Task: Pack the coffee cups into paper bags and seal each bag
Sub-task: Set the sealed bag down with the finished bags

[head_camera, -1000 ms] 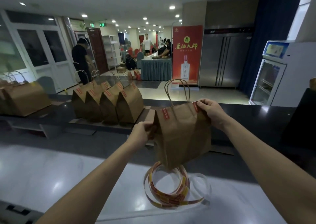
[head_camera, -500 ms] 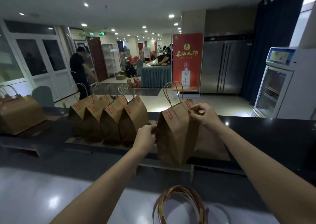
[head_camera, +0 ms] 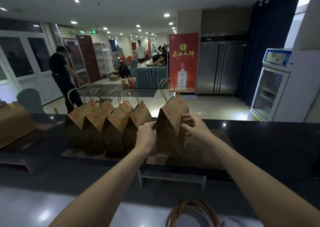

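two hands meet at one brown paper bag (head_camera: 171,122), which stands upright on the black counter (head_camera: 259,136). the left hand (head_camera: 147,134) grips the bag's left edge. the right hand (head_camera: 195,129) touches its right side with curled fingers; pinching or not, i cannot tell

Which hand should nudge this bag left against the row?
Right, probably: the right hand touches the bag on its outer side; the left hand grips the edge facing the row of sealed bags.

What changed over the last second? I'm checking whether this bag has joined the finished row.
The paper bag moved forward onto the dark counter, beside the four sealed bags. The right hand slid from its top fold down to its side. The left hand kept gripping its left edge; the row stayed.
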`<state>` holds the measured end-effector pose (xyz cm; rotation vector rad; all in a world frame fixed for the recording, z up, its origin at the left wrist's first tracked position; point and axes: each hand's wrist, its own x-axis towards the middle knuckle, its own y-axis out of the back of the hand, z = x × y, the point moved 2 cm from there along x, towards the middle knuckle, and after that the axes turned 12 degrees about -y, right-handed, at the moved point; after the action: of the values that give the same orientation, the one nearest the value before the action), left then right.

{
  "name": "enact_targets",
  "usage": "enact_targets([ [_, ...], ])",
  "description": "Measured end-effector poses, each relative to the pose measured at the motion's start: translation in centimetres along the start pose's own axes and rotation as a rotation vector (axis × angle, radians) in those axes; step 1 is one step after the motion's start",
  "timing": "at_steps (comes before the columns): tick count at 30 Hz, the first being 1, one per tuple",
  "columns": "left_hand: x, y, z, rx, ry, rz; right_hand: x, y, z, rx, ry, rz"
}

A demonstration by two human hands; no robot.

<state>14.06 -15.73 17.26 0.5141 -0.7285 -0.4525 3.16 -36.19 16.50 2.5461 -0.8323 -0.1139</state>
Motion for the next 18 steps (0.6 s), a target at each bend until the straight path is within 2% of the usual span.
enact_targets([
  [6, 2.3, 0.4, -2.9, 0.03, 0.023, -0.019, 0.3, -3.4, -0.9, 0.007, -0.091, -0.089],
  [10, 3.0, 0.3, -4.1, 0.012, 0.004, -0.022, 1.4, -5.3, -1.1, -0.117, -0.105, -0.039],
  [18, 3.7, -0.9, -5.9, 0.016, 0.01, -0.069, 3.6, -8.1, 0.6, -0.075, -0.208, -0.02],
])
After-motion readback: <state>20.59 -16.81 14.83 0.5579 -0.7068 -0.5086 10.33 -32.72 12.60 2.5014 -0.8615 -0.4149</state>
